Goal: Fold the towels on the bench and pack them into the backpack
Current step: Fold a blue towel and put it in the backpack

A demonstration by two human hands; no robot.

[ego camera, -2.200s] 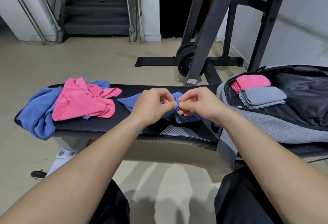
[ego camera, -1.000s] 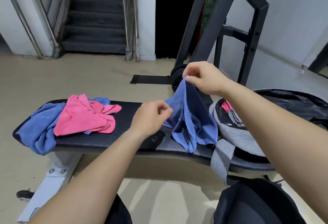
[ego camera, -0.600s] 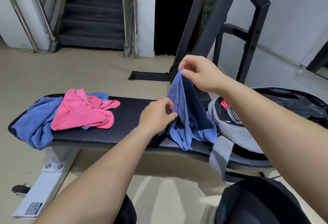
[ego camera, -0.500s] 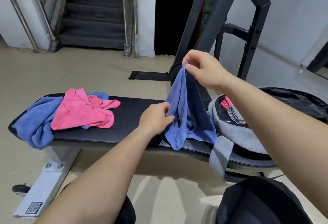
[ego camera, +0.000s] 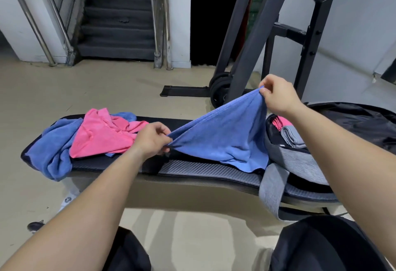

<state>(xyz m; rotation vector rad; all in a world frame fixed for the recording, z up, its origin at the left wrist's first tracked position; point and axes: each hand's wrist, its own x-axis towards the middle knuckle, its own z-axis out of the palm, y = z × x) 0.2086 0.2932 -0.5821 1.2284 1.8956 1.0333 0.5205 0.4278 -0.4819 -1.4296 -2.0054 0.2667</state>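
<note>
Blue towel (ego camera: 222,137): stretched taut above the surface (ego camera: 203,170), lower edge draped on it, just beside the backpack (ego camera: 300,161) at 3 o'clock. Left hand (ego camera: 153,140): low, fingers pinching one corner. Right hand (ego camera: 276,97): raised toward 1 o'clock, pinching the opposite corner.

I find no legible text, label, brand or number on the bench (ego camera: 192,170), the backpack (ego camera: 300,163) or elsewhere.

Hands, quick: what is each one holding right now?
Left hand: closed, pinching one corner of the blue towel.
Right hand: closed, pinching another corner of it, held higher.
</note>
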